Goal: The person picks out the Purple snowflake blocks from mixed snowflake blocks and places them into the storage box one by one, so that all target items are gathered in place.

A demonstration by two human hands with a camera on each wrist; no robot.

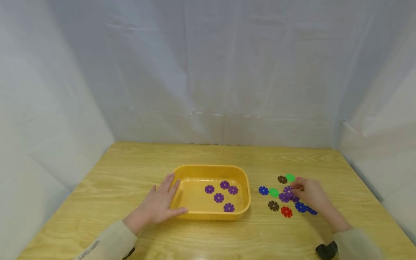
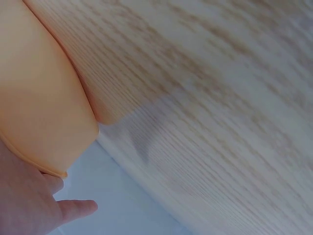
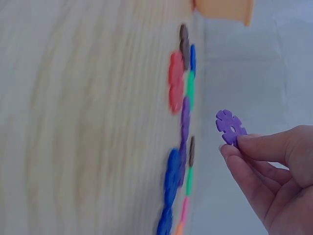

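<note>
Right grip [image 3: 266, 166] pinches purple disc [image 3: 230, 127] | left grip [image 1: 160, 204] flat against tray rim [image 1: 177, 173]

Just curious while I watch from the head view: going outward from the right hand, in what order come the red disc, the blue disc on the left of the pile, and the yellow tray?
From the right hand:
1. Red disc, just in front, toward the person.
2. Blue disc, at the pile's left edge.
3. Yellow tray, farther left, under the left hand.

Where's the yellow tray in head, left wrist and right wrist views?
Head: yellow tray at centre, left hand resting on its left end.
Left wrist: fills the left edge, hand below it.
Right wrist: only a corner at the top.
Shared landmark: wooden table.
</note>
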